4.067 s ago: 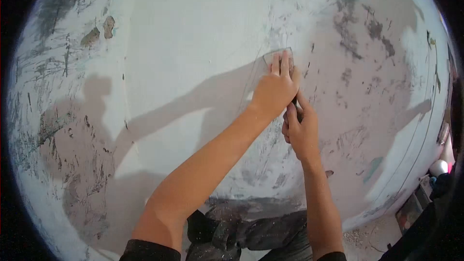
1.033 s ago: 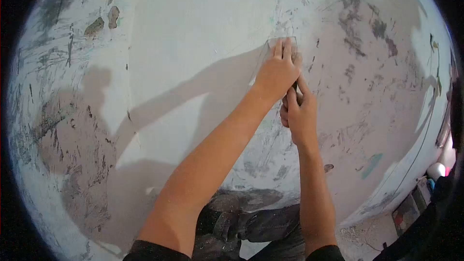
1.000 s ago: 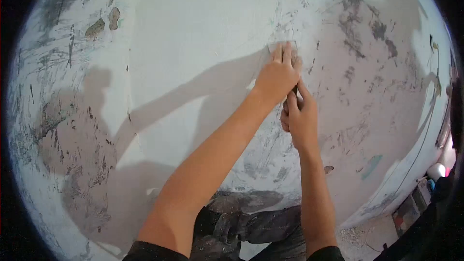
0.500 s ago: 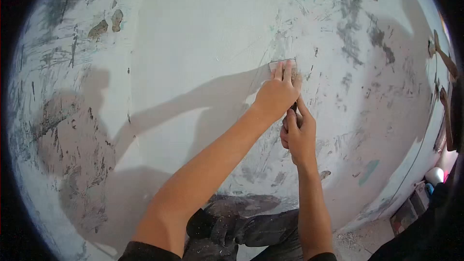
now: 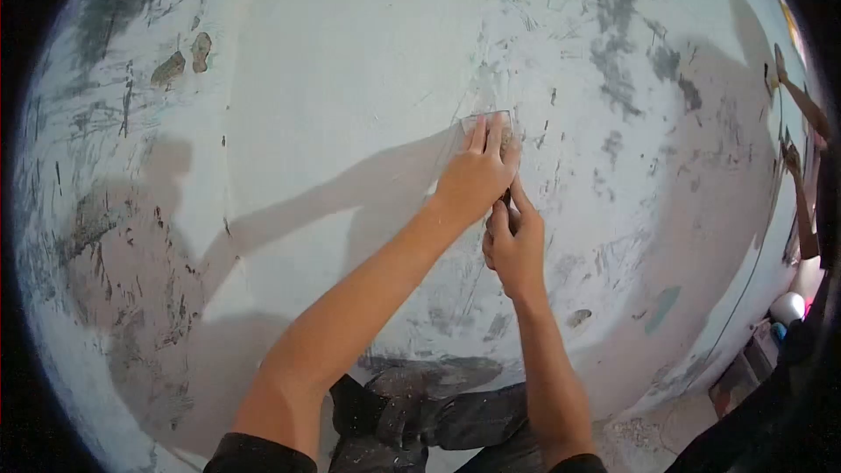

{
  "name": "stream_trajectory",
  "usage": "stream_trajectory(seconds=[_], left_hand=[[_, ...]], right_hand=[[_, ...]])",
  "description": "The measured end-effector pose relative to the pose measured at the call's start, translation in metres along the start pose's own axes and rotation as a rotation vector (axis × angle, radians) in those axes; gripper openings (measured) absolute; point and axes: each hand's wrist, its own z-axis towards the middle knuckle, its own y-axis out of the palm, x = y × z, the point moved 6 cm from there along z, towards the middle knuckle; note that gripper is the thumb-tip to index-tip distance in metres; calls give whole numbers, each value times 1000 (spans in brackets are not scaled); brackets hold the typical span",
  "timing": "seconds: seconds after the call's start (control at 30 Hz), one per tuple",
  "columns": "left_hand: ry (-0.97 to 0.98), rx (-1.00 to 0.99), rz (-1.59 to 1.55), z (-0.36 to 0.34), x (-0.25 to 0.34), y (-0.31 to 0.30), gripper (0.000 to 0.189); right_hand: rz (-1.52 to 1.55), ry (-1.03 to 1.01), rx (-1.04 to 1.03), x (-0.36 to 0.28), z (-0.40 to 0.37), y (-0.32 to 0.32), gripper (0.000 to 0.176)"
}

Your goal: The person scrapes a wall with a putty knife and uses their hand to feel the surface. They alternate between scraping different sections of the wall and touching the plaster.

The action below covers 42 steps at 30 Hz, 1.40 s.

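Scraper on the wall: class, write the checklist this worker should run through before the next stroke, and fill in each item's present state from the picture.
1. Right hand closed round the handle: ok.
2. Left hand pressing the scraper blade against the wall: ok.
3. Fingertips short of the blade's top edge: ok, though close.
4. Blade edge undamaged: cannot tell, too small and partly covered.
5. Wall just above the blade free of other hands or things: ok.
6. Steady stance: cannot tell; only dusty trousers show.
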Motion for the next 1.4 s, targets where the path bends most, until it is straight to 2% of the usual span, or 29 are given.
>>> stream_trajectory(seconds=[0.13, 0.2, 0.27, 0.33, 0.4, 0.47, 0.6, 0.63, 0.73, 0.77, 0.9, 1.0, 1.2, 1.23, 1.37, 1.4], left_hand=[[-6, -47, 14, 2, 0, 3, 45], [7, -85, -20, 2, -2, 0, 46], [0, -44, -14, 9, -6, 3, 47], [20, -14, 11, 3, -1, 1, 46], [47, 43, -2, 3, -4, 2, 42], [21, 9, -1, 9, -6, 0, 39], [60, -15, 13, 2, -4, 5, 42], [56, -5, -18, 4, -5, 4, 42], [78, 31, 47, 23, -17, -1, 42], [47, -4, -13, 24, -19, -2, 42], [56, -67, -52, 9, -11, -3, 45], [44, -38, -31, 11, -11, 1, 44], [79, -23, 15, 12, -11, 0, 42], [87, 52, 33, 15, -13, -1, 42], [67, 11, 3, 21, -19, -4, 43], [51, -50, -55, 15, -15, -6, 43]], right_hand=[[60, 52, 28, -4, -3, 2, 49], [-6, 45, 39, -5, -4, 2, 50], [5, 0, 81, -1, 5, 4, 50], [67, 57, 56, 0, -3, 6, 50], [31, 12, 34, 2, 0, 8, 50], [7, -21, 85, 1, 7, 7, 50], [32, -1, 66, 1, -5, 7, 49], [-53, -60, 78, 3, 1, 7, 49], [-48, -95, 129, -2, 21, 13, 49], [5, -129, 87, -7, 21, 15, 54], [21, 23, 15, -15, -2, 10, 52], [16, -41, 71, -7, 6, 10, 52], [-25, -48, 51, -6, 8, 6, 52], [26, -36, 73, -5, 12, 9, 52], [67, -52, 91, -18, 11, 12, 50], [16, -46, 76, -14, 5, 8, 50]])
